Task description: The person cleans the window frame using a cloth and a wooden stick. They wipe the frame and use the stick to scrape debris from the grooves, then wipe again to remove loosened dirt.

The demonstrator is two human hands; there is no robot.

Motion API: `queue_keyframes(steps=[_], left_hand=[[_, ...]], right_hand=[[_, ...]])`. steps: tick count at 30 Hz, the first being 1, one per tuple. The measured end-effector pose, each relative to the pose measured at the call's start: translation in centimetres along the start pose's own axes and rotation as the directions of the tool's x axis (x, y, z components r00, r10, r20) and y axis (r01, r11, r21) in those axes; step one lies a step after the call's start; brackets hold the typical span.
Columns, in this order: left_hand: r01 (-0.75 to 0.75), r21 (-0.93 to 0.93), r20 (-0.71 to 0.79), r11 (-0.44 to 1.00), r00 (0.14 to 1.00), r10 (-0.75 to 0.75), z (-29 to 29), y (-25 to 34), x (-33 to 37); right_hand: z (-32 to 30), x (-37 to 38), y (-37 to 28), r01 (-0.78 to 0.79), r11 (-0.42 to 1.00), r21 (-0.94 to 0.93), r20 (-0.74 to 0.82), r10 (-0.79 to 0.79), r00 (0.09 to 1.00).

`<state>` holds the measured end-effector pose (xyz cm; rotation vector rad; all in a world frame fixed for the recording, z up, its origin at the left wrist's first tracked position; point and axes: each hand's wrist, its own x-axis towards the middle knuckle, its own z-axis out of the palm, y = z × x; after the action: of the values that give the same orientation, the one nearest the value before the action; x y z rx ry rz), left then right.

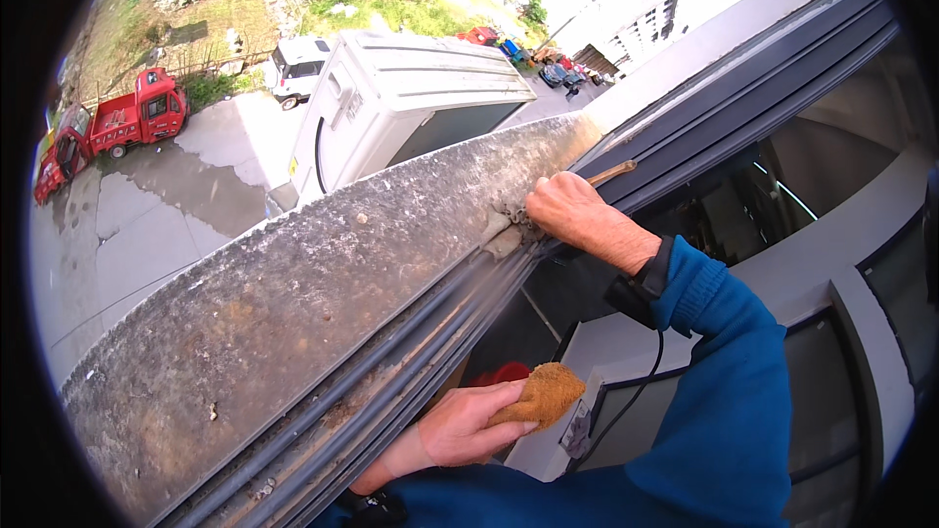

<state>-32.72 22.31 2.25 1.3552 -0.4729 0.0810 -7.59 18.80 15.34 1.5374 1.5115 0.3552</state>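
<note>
My right hand is closed round a thin stick-like tool, whose tan, wooden-looking end juts out past the fist. Below the knuckles, a crumpled grey rag is pressed on the dark sliding-window track; the tool's other end is hidden there. Lower down, on the inner side of the track, my left hand grips a bunched orange-brown cloth or sponge between thumb and fingers.
Outside the track runs a weathered concrete ledge with loose bits on it. Beyond and below stand a white box-shaped vehicle, a white van and a red truck. A black cord hangs by my right sleeve.
</note>
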Motion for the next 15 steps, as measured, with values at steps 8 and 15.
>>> queue_keyframes(steps=[8, 15], left_hand=[[0.09, -0.057, 0.077, 0.994, 0.993, -0.085, -0.1, 0.5, -0.1], [0.014, -0.026, 0.095, 1.0, 0.995, -0.012, 0.2, 0.1, 0.0]], right_hand=[[-6.2, -1.8, -4.3, 0.012, 0.931, 0.364, -0.096, 0.025, 0.995], [-9.5, -1.9, -6.6, 0.069, 0.898, 0.435, -0.068, -0.044, 0.997]])
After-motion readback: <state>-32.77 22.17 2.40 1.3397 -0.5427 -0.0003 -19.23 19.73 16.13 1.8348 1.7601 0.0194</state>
